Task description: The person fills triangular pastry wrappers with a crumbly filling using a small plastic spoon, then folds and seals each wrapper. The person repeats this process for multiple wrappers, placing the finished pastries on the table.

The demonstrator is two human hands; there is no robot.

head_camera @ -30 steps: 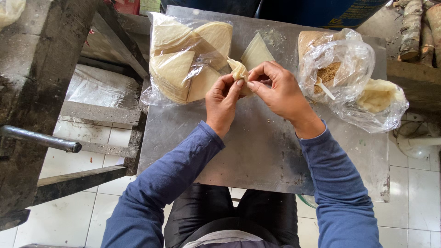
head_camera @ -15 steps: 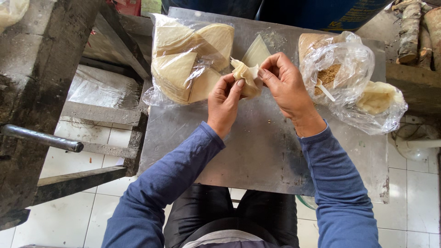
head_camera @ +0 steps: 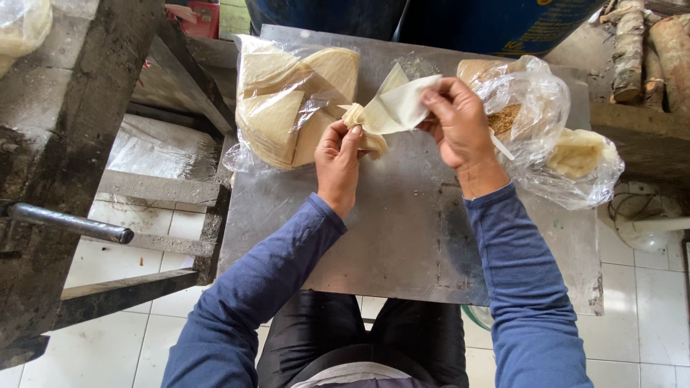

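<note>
From my feed, the left hand (head_camera: 338, 154) pinches the folded, narrow end of a pale wrapper (head_camera: 388, 115), fingers pressed together on it just above the metal surface (head_camera: 402, 237). The right hand (head_camera: 456, 122) pinches the wrapper's free flap between thumb and fingertips and holds it lifted and spread toward the far edge. The wrapper hangs between both hands, clear of the surface, between the two bags.

I judge the fold as partly made: one end looks tucked into a small cone or pocket, while the wide flap is open and not yet wrapped round. I cannot tell whether any filling sits inside. No finished pieces lie on the surface.

Counting: one wrapper in hand. One clear bag (head_camera: 295, 100) to the left holds a stack of cut wrappers, too many and too overlapped to number. One crumpled bag (head_camera: 546, 122) to the right holds brownish crumbly filling (head_camera: 507, 118) and a pale lump (head_camera: 575, 154). Two hands, both busy.
</note>
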